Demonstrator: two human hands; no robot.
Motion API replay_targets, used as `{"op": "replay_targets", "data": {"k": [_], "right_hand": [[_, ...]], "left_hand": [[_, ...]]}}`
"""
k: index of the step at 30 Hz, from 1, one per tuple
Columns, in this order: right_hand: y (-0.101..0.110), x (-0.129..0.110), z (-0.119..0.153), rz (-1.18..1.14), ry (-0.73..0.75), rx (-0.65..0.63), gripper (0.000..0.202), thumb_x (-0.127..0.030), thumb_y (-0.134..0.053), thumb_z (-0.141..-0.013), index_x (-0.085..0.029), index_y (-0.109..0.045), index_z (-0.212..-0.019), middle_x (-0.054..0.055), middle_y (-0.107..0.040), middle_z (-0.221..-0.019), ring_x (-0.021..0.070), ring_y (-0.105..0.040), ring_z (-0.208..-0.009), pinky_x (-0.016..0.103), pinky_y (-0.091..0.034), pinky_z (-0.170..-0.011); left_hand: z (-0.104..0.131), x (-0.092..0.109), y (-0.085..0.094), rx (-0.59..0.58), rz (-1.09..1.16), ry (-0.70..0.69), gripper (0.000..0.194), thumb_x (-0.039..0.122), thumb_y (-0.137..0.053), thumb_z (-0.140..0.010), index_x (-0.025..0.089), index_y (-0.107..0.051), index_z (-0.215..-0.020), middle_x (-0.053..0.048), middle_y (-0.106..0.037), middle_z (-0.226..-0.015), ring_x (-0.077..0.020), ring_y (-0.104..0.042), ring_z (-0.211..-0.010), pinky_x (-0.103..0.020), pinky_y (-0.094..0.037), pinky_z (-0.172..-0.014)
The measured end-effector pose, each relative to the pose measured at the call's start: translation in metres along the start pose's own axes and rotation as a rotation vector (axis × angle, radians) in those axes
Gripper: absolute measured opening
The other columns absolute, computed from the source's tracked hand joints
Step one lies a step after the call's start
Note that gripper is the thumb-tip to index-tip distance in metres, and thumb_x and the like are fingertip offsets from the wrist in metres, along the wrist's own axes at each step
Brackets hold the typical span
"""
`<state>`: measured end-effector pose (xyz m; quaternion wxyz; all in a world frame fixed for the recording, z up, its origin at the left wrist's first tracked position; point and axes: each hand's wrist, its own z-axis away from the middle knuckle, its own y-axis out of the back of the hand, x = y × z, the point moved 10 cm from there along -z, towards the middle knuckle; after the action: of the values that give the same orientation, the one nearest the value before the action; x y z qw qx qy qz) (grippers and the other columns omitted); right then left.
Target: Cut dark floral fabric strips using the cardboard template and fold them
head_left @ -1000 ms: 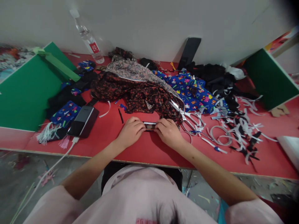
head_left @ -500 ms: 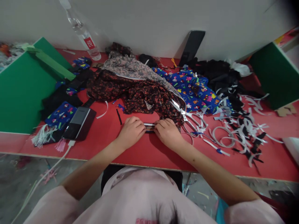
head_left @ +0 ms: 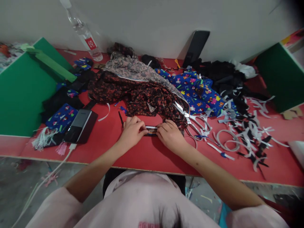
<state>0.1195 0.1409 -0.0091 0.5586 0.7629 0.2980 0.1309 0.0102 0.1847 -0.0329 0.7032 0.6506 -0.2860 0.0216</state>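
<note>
Between my hands, near the table's front edge, lies a short strip of dark fabric (head_left: 151, 130) with a white band along its far side. My left hand (head_left: 132, 130) pinches the left end, thumb and fingers together. On the other end, my right hand (head_left: 171, 133) has its fingers pressed closed; both ends of the strip are hidden under the fingers. Just beyond the hands is a crumpled dark floral cloth (head_left: 144, 95) with red-brown print. Scissors (head_left: 188, 117) with silver handles lie partly on it, to the right of my right hand, blades slightly apart.
A black device (head_left: 79, 126) with a white cable sits at left. Behind stand a water bottle (head_left: 89, 41) and a leaning phone (head_left: 197, 46). Blue printed cloth (head_left: 199, 91) and white and black scraps (head_left: 254, 136) spread to the right. Green panels (head_left: 21, 98) bound the red table.
My left hand's fingers have shifted slightly on the strip, with the knuckles raised a little. My right hand stays almost in place. Everything else looks the same.
</note>
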Motion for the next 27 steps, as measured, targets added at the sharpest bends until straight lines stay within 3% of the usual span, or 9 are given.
{"op": "replay_targets", "data": {"k": [4,8,11,17,27], "right_hand": [[-0.001,0.000,-0.001,0.013,-0.022,-0.027,0.016,-0.018,-0.049,-0.088,-0.014,-0.064,-0.085,0.007,-0.066,-0.085,0.0186,-0.059,-0.086,0.037,-0.036,-0.101],[-0.001,0.000,-0.001,0.014,-0.027,-0.046,0.016,-0.018,-0.048,-0.088,-0.014,-0.064,-0.086,0.008,-0.066,-0.086,0.0190,-0.059,-0.086,0.038,-0.036,-0.102],[-0.001,0.001,-0.001,0.002,-0.030,-0.048,0.016,-0.017,-0.048,-0.088,-0.015,-0.064,-0.088,0.008,-0.066,-0.087,0.0192,-0.059,-0.087,0.038,-0.036,-0.102],[-0.001,0.001,0.000,0.006,-0.026,-0.030,0.017,-0.018,-0.047,-0.088,-0.015,-0.064,-0.087,0.008,-0.066,-0.085,0.0191,-0.060,-0.086,0.039,-0.036,-0.101],[-0.002,0.002,0.000,0.013,-0.028,-0.031,0.018,-0.018,-0.047,-0.088,-0.014,-0.065,-0.088,0.008,-0.066,-0.085,0.0188,-0.059,-0.086,0.038,-0.036,-0.102]], "left_hand": [[0.003,-0.009,0.023,0.124,0.002,0.040,0.015,0.033,-0.059,-0.081,0.020,-0.060,-0.076,-0.004,-0.056,-0.084,-0.0210,-0.045,-0.087,-0.035,-0.039,-0.077],[0.017,0.004,0.042,0.213,0.042,-0.074,0.016,0.028,-0.049,-0.088,0.017,-0.061,-0.087,-0.005,-0.059,-0.088,-0.0191,-0.049,-0.089,-0.034,-0.040,-0.082],[0.026,0.018,0.033,0.150,0.015,-0.157,0.016,0.027,-0.051,-0.087,0.017,-0.062,-0.091,-0.005,-0.062,-0.089,-0.0191,-0.050,-0.087,-0.033,-0.041,-0.079],[0.024,0.030,0.010,0.052,-0.084,-0.188,0.020,0.032,-0.062,-0.079,0.017,-0.063,-0.092,-0.005,-0.058,-0.088,-0.0208,-0.049,-0.086,-0.034,-0.041,-0.077],[0.012,0.031,-0.001,-0.020,-0.132,-0.204,0.017,0.034,-0.058,-0.082,0.017,-0.060,-0.081,-0.005,-0.055,-0.086,-0.0207,-0.047,-0.084,-0.035,-0.040,-0.076]]}}
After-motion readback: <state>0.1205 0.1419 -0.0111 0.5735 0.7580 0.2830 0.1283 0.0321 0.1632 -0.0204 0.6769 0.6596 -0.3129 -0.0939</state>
